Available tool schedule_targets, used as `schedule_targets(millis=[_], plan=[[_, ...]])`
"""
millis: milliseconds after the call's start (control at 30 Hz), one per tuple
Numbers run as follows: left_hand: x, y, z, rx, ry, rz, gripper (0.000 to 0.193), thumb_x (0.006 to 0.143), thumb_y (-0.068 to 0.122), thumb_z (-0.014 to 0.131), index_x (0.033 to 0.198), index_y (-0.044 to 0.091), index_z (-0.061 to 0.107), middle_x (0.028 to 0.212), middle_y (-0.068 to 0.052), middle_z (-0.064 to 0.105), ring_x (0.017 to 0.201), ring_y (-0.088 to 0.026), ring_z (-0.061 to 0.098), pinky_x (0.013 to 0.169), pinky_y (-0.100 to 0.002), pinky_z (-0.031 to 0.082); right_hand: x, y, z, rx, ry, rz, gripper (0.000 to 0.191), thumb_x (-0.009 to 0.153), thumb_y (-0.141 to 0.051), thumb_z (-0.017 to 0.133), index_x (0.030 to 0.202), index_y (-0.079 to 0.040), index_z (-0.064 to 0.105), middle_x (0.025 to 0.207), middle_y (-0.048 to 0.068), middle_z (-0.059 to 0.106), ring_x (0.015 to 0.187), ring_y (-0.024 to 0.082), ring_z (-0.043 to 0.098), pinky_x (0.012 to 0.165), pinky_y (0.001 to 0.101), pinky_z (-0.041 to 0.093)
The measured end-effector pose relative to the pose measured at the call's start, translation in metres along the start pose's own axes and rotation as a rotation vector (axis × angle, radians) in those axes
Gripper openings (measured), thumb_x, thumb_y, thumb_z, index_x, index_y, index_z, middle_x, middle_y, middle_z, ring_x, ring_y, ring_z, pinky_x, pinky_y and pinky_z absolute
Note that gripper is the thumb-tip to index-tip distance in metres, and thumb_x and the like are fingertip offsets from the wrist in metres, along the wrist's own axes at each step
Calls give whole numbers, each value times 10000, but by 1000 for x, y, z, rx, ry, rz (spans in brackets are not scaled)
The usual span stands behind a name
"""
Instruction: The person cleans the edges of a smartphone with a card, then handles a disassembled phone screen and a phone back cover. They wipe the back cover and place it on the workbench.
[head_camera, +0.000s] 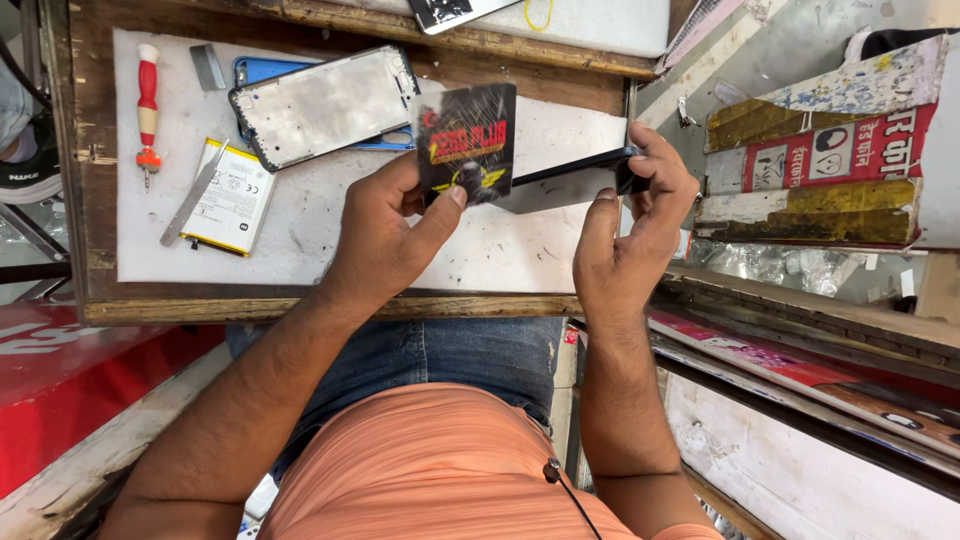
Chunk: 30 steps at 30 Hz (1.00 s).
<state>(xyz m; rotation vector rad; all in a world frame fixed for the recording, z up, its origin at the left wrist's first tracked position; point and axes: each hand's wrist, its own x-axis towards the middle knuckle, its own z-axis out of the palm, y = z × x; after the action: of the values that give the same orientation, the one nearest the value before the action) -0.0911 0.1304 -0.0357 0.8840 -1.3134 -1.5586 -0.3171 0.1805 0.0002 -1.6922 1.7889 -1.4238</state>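
The left hand (385, 235) is pinching a dark shiny card (467, 143) between the thumb and the fingers. The card is standing up over the white mat (330, 215) on the wooden table (330, 305). It has red and yellow printing on it.

The right hand (630, 235) is holding a thin black phone (570, 168) by its end. The fingers are curling tight around it, with the thumb pointing up beside it. The phone is being held flat in the air, just above the mat, and its other end is sitting right next to the card.

On the mat, farther away, a phone frame (320, 105) is lying on top of a blue phone cover (258, 70). A white and yellow battery (232, 195) is lying near it, with metal tweezers (190, 205) resting across its edge. A red and white screwdriver (148, 100) is lying at the far side of the mat, well apart from both hands.

The person is wearing an orange shirt (440, 460) and blue jeans (440, 350).
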Motion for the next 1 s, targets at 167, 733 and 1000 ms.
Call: schedule_targets(millis=[167,733,1000], plan=[[-4,1,-9,118,54,40,183,969,1,730,975,-3,547,909,-43,643,805,-46,577,714,-220,518,-3,-2,1,-24,8,-9,364,982,177,461,1268,-45,419,1500,176,495,1414,231,521,1188,335,474],[-4,28,1,258,-212,151,180,920,10,702,1076,63,631,987,-73,735,880,-151,735,768,-301,613,-2,-1,4,-34,1,-60,424,1004,66,671,1280,-79,384,1505,165,471,1442,234,492,1223,359,459],[-2,57,56,534,-357,391,361,780,51,726,1119,14,609,1041,-149,685,941,-353,702,783,-449,559,-5,0,3,-1,9,-30,385,1044,51,671,1276,-85,397,1512,167,480,1447,235,500,1216,365,484]])
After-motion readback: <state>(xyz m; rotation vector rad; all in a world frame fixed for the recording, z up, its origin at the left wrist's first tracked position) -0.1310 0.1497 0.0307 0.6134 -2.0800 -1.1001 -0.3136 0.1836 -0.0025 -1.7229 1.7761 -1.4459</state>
